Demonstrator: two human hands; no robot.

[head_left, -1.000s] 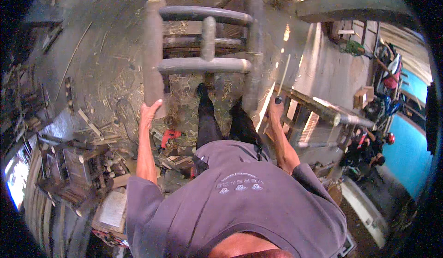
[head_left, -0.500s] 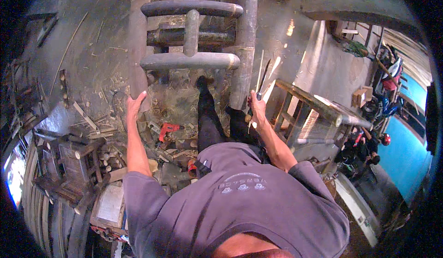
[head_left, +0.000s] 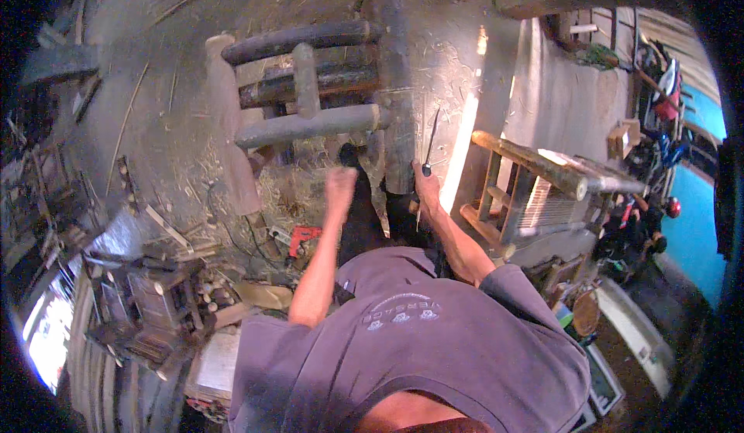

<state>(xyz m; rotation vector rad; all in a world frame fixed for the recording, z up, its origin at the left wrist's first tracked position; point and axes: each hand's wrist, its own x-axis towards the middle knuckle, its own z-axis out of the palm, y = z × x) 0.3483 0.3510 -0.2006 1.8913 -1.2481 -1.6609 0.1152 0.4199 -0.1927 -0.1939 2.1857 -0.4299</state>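
In front of me stands a frame of thick bamboo poles (head_left: 310, 127), with two posts, two cross rails and a short upright between the rails. My right hand (head_left: 426, 189) is closed around the handle of a long, thin-bladed knife (head_left: 433, 140), its dark blade pointing away from me. That hand is beside the lower end of the frame's right post (head_left: 399, 134). My left hand (head_left: 339, 183) is smeared by motion, between the two posts and apart from the left post (head_left: 229, 123); its fingers do not show clearly.
A red power drill (head_left: 304, 239) lies on the littered floor left of my legs. To the right stands a bamboo piece of furniture (head_left: 535, 169) with slats. Bamboo chairs (head_left: 151, 301) are at the lower left. Wood shavings and offcuts cover the floor around the frame.
My left hand has let go of the left post and moved right, toward the middle. The frame appears lower and tilted in view. My right hand keeps the knife.
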